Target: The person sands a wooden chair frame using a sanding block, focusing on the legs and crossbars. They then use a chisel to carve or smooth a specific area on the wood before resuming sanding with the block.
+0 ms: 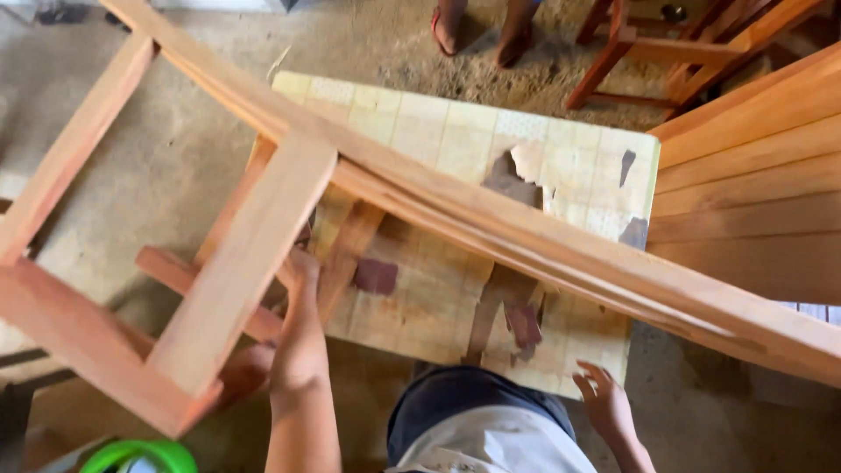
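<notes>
The left hand (298,346) grips a rail of the wooden frame (236,263) tilted on the surface (455,140), while the right hand (603,405) hovers open.

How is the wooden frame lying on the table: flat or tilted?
Tilted. The wooden frame leans across the worn table; the left hand reaches under one crosspiece, while the right hand stays open near the table edge.

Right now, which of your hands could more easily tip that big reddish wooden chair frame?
Probably the left hand: it is already up against the reddish wooden chair frame, under a wide rail. The right hand hangs open beside the worn tile-patterned table, touching no wood.
</notes>
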